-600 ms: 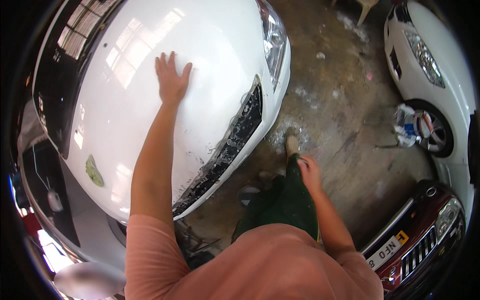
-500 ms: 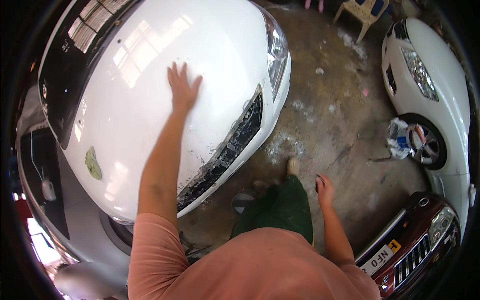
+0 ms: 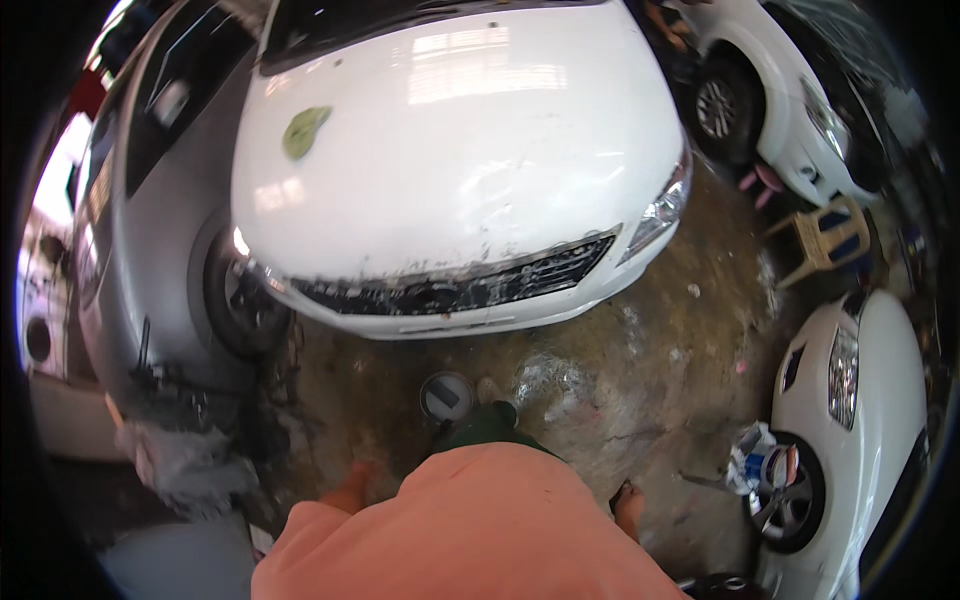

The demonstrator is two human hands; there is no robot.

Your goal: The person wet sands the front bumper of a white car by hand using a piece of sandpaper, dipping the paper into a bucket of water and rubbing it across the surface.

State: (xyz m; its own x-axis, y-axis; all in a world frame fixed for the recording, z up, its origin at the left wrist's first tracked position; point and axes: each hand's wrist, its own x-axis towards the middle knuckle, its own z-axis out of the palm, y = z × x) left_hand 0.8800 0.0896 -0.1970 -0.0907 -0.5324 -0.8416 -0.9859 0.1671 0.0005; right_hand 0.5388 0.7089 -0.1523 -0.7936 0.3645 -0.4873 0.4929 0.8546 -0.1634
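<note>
My left hand [image 3: 360, 474] hangs low beside my body, smeared by motion, so its fingers cannot be made out. My right hand [image 3: 629, 500] is down at my other side, closed around a small dark object [image 3: 615, 497] whose kind I cannot tell. In front of me stands a white car; its bonnet [image 3: 440, 165] carries window reflections and dark specks along the front edge. A crumpled green cloth [image 3: 304, 132] lies on the left of the bonnet. Below that edge is the black grille [image 3: 455, 290], marked with pale patches. Neither hand touches the car.
A round bucket [image 3: 446, 397] with a dark block shape in it stands by my feet. Silver car [image 3: 165, 260] at left; white cars [image 3: 880, 370] at right. A beige plastic chair [image 3: 822, 240] and a container on a stand [image 3: 765, 463] are on the right over stained, wet-looking floor [image 3: 650, 380].
My left hand has come off the bonnet and down to my side. The view has turned left, bringing the white car's front straight ahead. My right hand stays low, still closed.
</note>
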